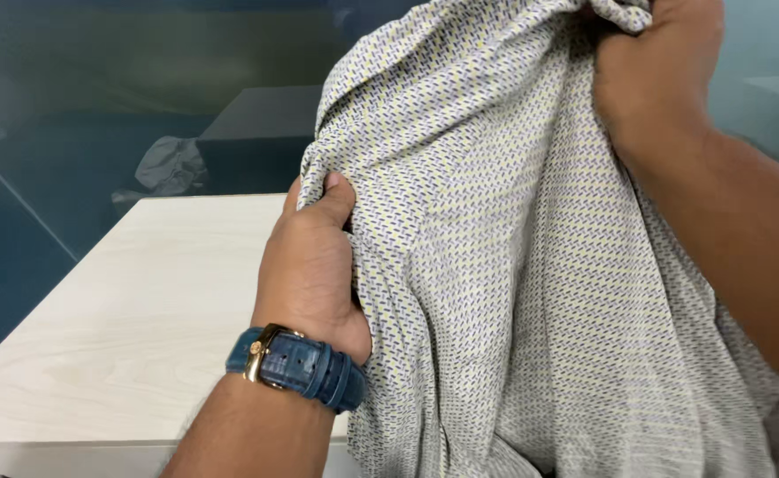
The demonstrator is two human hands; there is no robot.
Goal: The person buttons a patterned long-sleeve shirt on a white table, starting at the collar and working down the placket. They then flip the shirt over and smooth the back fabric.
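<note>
A white patterned shirt (513,265) with small yellow and blue-grey marks hangs in front of me, filling the right half of the view. My left hand (310,265), with a blue-strapped watch at the wrist, pinches a fold along the shirt's left edge. My right hand (650,71) grips the cloth bunched up at the top right. Both hands hold the shirt up above a pale wooden table (141,310).
The table's left and near edges are in view. Behind it stands a dark teal glass wall (44,133). A crumpled grey cloth (170,166) lies beyond the table's far edge, beside a dark box-like shape (257,115).
</note>
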